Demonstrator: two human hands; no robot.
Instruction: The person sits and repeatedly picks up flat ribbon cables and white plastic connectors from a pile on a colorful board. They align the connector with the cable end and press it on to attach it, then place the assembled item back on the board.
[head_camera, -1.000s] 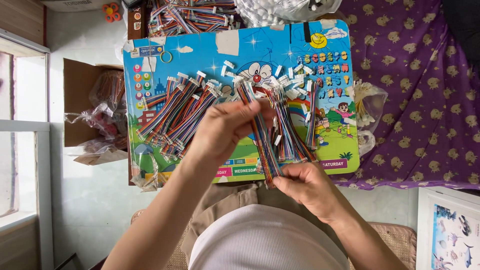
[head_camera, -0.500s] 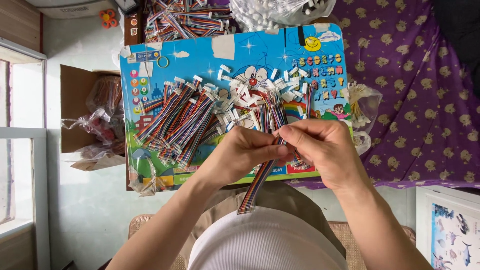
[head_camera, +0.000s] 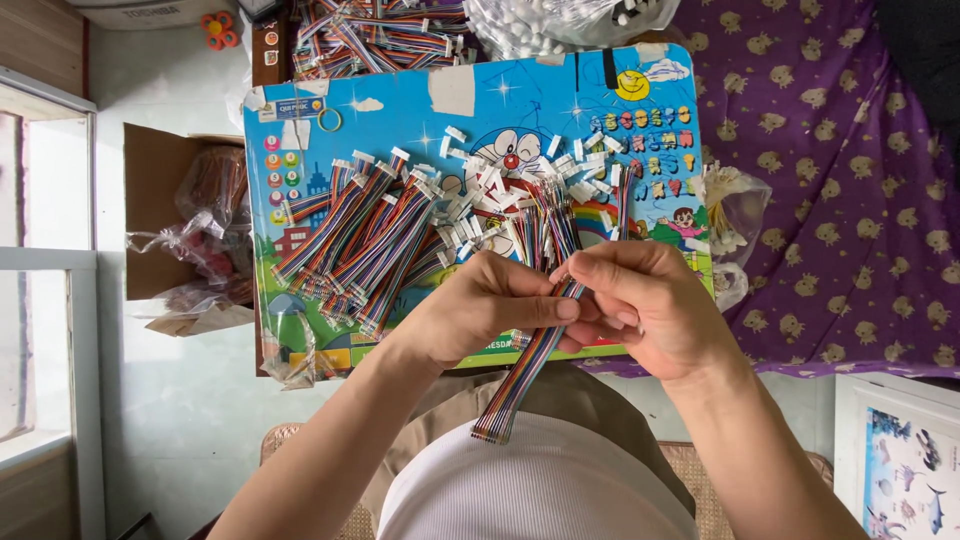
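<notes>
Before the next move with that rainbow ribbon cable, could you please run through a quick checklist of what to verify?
1. Left hand grips the ribbon cable: ok.
2. Right hand pinches its upper end: ok.
3. Cable's lower end hangs free over the lap: ok.
4. White connector seated on the held end: cannot tell, fingers hide it.
5. Loose white connectors on the board: ok.

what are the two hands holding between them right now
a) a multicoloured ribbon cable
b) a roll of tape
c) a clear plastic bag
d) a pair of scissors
a: the left hand and right hand pinch the top of a multicoloured ribbon cable, whose loose end hangs down toward the person's lap, in front of the colourful cartoon board.
</notes>
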